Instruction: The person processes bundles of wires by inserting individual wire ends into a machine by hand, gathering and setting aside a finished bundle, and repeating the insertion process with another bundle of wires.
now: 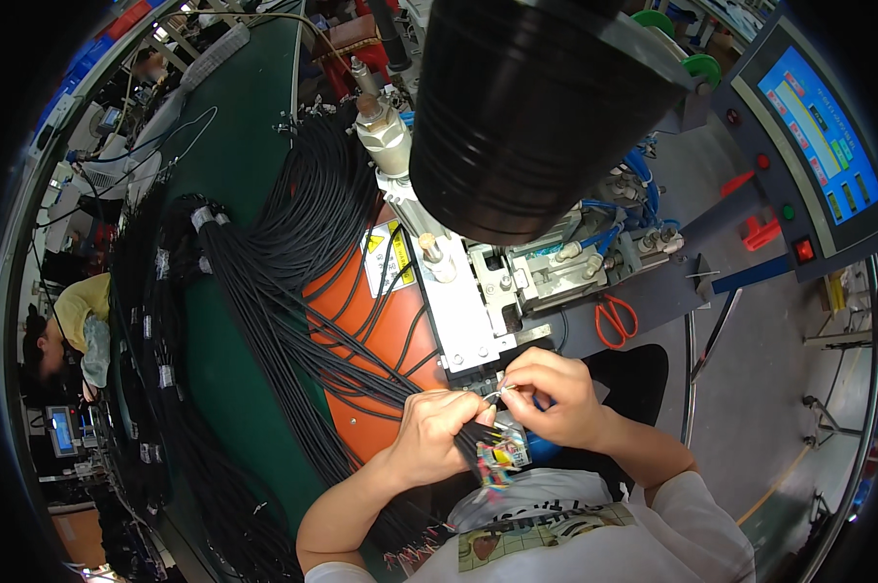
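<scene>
Head view, looking down at the work station. My left hand [437, 434] closes its grip around a bundle of thin black insulated cables [293, 291], pinching the bundle's end just in front of my chest; my right hand [554, 396] holds a narrow grip on a fine pale wire end [497, 394], fingertips nearly touching those of the left hand. The cable ends sit directly below the grey metal press machine [478, 321], whose tooling block lies just beyond my fingers. The bundle fans leftward across an orange panel [381, 340] and onto the long green counter [235, 165], where further black bundles lie with pale bands around them. A large black cylindrical hood [536, 107] overhangs the machine; red-handled scissors [614, 319] rest to the right, near a grey control box with a blue screen [818, 136]. A seated person in a yellow top [75, 311] works at far left. In my judgement the risks are these: fingers so near the tooling could be caught, the thin wire could slip from so light a pinch, and the weight of the trailing bundle could drag the end out of line.
</scene>
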A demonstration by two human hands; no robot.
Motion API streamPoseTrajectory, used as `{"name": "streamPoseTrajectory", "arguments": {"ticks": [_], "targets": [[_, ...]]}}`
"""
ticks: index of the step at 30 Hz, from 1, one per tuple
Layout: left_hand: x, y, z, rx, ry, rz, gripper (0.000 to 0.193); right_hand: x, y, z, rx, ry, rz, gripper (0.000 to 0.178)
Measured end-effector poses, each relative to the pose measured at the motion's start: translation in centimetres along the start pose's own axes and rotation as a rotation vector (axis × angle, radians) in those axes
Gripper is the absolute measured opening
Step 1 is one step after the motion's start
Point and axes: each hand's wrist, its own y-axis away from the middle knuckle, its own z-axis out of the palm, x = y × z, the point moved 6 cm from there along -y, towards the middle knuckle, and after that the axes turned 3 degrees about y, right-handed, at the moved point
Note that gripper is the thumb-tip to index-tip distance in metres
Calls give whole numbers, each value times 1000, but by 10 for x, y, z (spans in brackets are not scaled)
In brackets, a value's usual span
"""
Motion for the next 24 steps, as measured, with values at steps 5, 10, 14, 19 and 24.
{"name": "streamPoseTrajectory", "arguments": {"ticks": [5,10,14,19,24], "targets": [[17,6,4,2,-483,17,52,-8,2,0,-75,683,-132,10],[17,6,9,-69,-545,129,52,0,-1,-1,-106,611,-54,9],[18,3,13,-154,-600,121,59,4,1,-2,-77,548,-47,7],[23,1,19,-190,-708,104,55,1,2,-2,-52,537,-62,8],[23,-3,20,-202,-754,82,51,-2,-2,-2,-131,636,-62,8]]}}
